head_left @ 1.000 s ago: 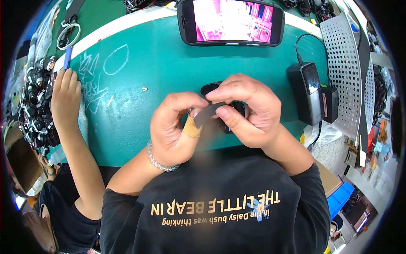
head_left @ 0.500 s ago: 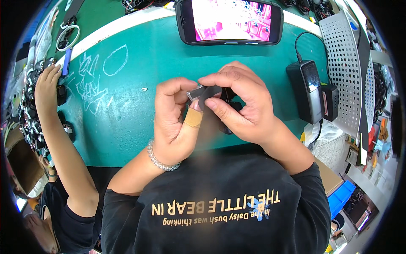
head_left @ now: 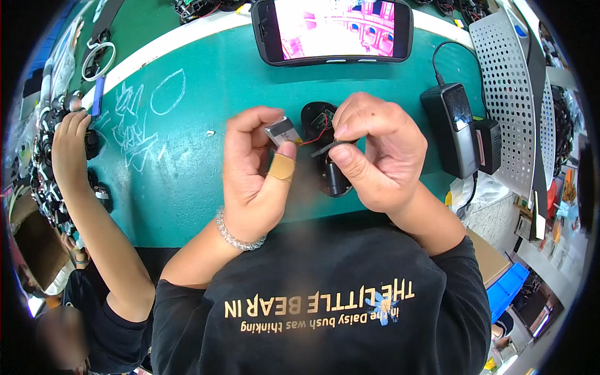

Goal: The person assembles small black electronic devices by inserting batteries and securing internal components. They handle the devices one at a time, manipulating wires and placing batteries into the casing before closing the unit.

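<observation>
My left hand (head_left: 253, 184), with a tan bandage on its thumb, pinches a small silver pouch battery (head_left: 284, 133) that has a dark band at one end. Thin red wires run from the battery to a black round housing (head_left: 317, 117) with a circuit board showing inside it. In the fingertips of my right hand (head_left: 389, 153) is a thin black strip (head_left: 322, 150), apart from the battery. Below the strip, a black cylindrical part (head_left: 337, 180) lies partly behind my right thumb; whether it joins the round housing is hidden.
A phone-like device with a lit screen (head_left: 337, 31) lies beyond my hands on the green table (head_left: 187, 200). At right stand a black power adapter (head_left: 451, 131) and a perforated metal tray (head_left: 509, 94). A co-worker's hand (head_left: 72, 140) touches a pile of black-and-white devices (head_left: 47, 172) at left.
My hands have moved apart. The black strip, earlier between both hands beside the battery, is now only in my right hand, and the housing and red wires have come into view.
</observation>
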`<state>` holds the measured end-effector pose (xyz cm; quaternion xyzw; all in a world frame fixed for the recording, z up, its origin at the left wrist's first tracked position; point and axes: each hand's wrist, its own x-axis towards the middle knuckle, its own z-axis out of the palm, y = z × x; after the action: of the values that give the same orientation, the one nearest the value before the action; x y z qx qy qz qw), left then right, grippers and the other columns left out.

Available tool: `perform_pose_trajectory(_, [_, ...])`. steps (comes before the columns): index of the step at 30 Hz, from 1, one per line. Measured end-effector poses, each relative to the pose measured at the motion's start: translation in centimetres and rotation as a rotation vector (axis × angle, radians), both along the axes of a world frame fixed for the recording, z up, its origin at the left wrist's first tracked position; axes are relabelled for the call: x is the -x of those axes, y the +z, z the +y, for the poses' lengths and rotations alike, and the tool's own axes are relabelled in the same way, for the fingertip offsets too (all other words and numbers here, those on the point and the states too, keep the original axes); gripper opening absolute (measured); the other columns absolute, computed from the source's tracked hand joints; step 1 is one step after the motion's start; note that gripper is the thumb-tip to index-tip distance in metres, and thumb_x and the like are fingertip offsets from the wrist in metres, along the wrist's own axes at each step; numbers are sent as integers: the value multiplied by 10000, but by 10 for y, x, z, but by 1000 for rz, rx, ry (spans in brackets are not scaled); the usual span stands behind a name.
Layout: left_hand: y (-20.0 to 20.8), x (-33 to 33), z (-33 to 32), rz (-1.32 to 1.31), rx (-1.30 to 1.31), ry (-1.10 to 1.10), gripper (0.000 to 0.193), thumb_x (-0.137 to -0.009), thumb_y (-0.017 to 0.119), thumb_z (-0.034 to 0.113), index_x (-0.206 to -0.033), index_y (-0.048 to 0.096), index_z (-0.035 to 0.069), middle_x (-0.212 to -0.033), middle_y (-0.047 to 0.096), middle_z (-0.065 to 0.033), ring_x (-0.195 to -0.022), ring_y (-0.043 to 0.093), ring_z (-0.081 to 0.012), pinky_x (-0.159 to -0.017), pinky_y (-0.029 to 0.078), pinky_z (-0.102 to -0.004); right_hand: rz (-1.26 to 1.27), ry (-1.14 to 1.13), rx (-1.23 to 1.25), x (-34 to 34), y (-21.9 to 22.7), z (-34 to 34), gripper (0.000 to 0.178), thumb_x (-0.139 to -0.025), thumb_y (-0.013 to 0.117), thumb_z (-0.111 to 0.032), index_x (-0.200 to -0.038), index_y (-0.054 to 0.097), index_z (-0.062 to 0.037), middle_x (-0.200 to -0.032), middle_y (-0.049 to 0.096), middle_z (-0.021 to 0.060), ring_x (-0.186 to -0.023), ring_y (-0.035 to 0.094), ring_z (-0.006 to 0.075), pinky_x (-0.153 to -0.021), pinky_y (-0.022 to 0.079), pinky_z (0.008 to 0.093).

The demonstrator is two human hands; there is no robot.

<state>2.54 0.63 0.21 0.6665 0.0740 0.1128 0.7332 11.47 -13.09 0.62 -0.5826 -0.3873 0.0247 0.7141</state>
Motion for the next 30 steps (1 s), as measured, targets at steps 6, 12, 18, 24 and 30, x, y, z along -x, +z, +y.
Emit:
perform_pose_trajectory(6, [0, 0, 1, 46, 109, -54, 244, -886, 506, 31, -1106, 400, 31, -939, 489, -25, -814, 460, -60, -707, 389, -204, -41, 72, -10, -2, 4, 1, 160, -751, 648, 39, -880, 573, -17, -801, 560, 76, -675, 512, 162, -567, 409, 267])
perform_pose_trajectory(12, [1, 1, 2, 36, 119, -70, 193, -900, 506, 58, -1069, 419, 27, -941, 504, -30, -815, 468, -63, -710, 394, -208, -71, 141, 57, -1, 3, -1, 182, -795, 647, -48, -940, 540, -25, -962, 535, 141, -820, 522, 200, -720, 431, 298])
perform_pose_trajectory(18, [1, 3, 0, 22, 105, -50, 222, -884, 527, 59, -1084, 437, 25, -952, 526, -59, -829, 507, -105, -740, 421, -245, -119, 54, 53, 2, 9, 5, 399, -693, 687, 26, -1060, 542, -32, -973, 552, 96, -772, 540, 206, -652, 462, 307])
perform_pose_trajectory(24, [-6, 1, 3, -119, 12, -131, 168, -833, 550, -8, -987, 485, 3, -904, 538, -79, -798, 495, -135, -737, 403, -260, -290, 4, 165, 1, 1, 3, 616, -714, 718, 3, -1231, 382, 4, -886, 552, 95, -735, 548, 136, -605, 378, 237])
perform_pose_trajectory(30, [-11, 2, 4, -192, -77, -118, 198, -804, 577, 7, -990, 509, -3, -902, 544, -82, -805, 503, -136, -740, 407, -261, -360, -21, 132, -1, -2, 5, 570, -726, 710, 11, -1211, 410, 5, -802, 563, 75, -653, 524, 119, -532, 362, 225])
